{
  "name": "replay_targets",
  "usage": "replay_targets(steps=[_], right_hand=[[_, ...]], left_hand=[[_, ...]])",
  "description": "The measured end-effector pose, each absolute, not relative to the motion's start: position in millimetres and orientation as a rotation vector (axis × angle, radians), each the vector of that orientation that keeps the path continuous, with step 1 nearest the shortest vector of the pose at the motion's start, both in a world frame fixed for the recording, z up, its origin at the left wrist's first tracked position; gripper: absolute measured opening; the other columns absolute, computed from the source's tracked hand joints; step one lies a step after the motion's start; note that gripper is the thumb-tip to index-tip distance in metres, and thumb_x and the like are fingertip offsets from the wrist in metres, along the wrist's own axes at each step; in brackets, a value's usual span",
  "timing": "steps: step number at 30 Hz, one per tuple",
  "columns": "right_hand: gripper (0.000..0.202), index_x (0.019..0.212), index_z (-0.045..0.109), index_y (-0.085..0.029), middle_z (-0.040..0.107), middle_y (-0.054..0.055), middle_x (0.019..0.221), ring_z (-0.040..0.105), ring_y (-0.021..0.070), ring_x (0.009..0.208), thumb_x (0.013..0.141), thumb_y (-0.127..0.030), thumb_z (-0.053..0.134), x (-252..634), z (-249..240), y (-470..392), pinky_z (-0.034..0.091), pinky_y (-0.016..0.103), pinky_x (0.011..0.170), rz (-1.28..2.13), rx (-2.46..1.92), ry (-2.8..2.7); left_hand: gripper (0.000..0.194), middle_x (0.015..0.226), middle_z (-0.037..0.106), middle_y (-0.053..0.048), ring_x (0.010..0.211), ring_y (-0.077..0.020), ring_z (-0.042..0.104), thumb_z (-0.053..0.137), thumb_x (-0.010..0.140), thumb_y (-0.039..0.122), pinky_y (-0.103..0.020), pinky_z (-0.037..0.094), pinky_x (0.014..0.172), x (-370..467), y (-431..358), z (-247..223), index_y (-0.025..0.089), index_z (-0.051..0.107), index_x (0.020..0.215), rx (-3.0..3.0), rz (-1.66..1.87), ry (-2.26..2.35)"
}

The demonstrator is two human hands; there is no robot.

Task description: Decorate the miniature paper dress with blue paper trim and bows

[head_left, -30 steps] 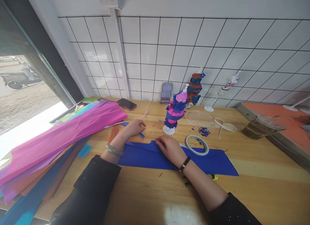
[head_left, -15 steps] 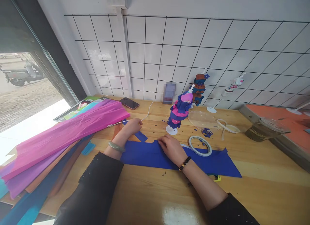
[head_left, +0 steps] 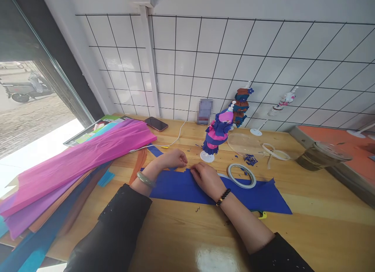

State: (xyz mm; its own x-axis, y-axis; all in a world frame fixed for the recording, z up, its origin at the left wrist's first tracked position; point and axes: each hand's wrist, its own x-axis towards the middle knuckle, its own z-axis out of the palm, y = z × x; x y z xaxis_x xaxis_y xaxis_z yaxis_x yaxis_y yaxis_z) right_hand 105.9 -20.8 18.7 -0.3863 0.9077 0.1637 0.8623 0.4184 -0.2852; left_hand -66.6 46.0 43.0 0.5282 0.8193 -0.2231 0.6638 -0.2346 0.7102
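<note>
A long strip of blue crepe paper (head_left: 172,188) lies flat across the table before me. My right hand (head_left: 207,180) rests on it, with fingers curled together at its upper edge. Just left of that, my left hand (head_left: 172,159) hovers near the same edge, fingers closed; anything between them is hidden. A roll of double-sided tape (head_left: 241,175) lies on the strip's right part. Behind my left hand is a small blue paper piece (head_left: 154,150). A pink and blue paper-dressed figure (head_left: 218,133) stands upright on a white base beyond my right hand.
Pink crepe paper (head_left: 88,162) tops a stack of coloured sheets at left. A phone (head_left: 156,124) and white cable (head_left: 178,137) lie behind. At right are a lidded cup (head_left: 319,157) and blue scraps (head_left: 250,159). A yellow-handled tool (head_left: 263,214) pokes from under the paper.
My left hand has moved right and slightly toward me, closer to my right hand, uncovering a small yellow item by the cable. My right hand stays in place on the blue paper.
</note>
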Motion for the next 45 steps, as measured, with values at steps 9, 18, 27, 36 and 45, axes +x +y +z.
replay_targets(steps=[9, 18, 27, 36, 45], right_hand=[[0.022, 0.082, 0.062, -0.014, 0.062, 0.008, 0.083, 0.057, 0.0177, 0.080, 0.088, -0.018, 0.041, 104, 14, -19, 0.039, 0.026, 0.071, 0.162, -1.544, -2.402], [0.020, 0.086, 0.063, -0.014, 0.063, 0.007, 0.084, 0.058, 0.0166, 0.081, 0.087, -0.015, 0.042, 106, 17, -21, 0.040, 0.025, 0.070, 0.218, -1.540, -2.359], [0.020, 0.089, 0.063, -0.016, 0.065, 0.007, 0.086, 0.059, 0.0160, 0.083, 0.087, -0.016, 0.043, 110, 16, -21, 0.041, 0.025, 0.075, 0.326, -1.501, -2.263], [0.019, 0.079, 0.062, -0.016, 0.066, 0.006, 0.080, 0.058, 0.0169, 0.078, 0.085, -0.019, 0.044, 113, 15, -18, 0.041, 0.027, 0.071, 0.483, -1.497, -2.057], [0.028, 0.097, 0.062, -0.015, 0.069, 0.008, 0.088, 0.065, 0.0169, 0.077, 0.087, -0.029, 0.039, 120, 7, -10, 0.049, 0.028, 0.069, 0.778, -1.376, -1.771]], left_hand=[[0.023, 0.065, 0.060, -0.001, 0.053, -0.0092, 0.049, 0.053, 0.065, 0.023, -0.019, 0.035, 0.047, -65, 45, 40, 0.013, 0.066, 0.081, 1.972, 0.176, 1.142], [0.028, 0.071, 0.062, -0.001, 0.057, -0.0085, 0.050, 0.053, 0.068, 0.022, -0.018, 0.037, 0.051, -67, 49, 32, 0.015, 0.065, 0.093, 1.964, 0.212, 1.006], [0.028, 0.065, 0.060, 0.001, 0.056, -0.0079, 0.049, 0.049, 0.069, 0.018, -0.018, 0.037, 0.053, -64, 49, 29, 0.016, 0.068, 0.089, 2.039, 0.182, 0.992], [0.030, 0.071, 0.061, 0.000, 0.061, -0.0097, 0.052, 0.059, 0.064, 0.027, -0.019, 0.039, 0.054, -65, 46, 33, 0.016, 0.065, 0.091, 2.003, 0.198, 0.955], [0.028, 0.056, 0.053, 0.002, 0.047, -0.0067, 0.041, 0.056, 0.069, 0.040, -0.019, 0.032, 0.046, -61, 47, 31, 0.013, 0.064, 0.074, 1.955, 0.311, 1.053]])
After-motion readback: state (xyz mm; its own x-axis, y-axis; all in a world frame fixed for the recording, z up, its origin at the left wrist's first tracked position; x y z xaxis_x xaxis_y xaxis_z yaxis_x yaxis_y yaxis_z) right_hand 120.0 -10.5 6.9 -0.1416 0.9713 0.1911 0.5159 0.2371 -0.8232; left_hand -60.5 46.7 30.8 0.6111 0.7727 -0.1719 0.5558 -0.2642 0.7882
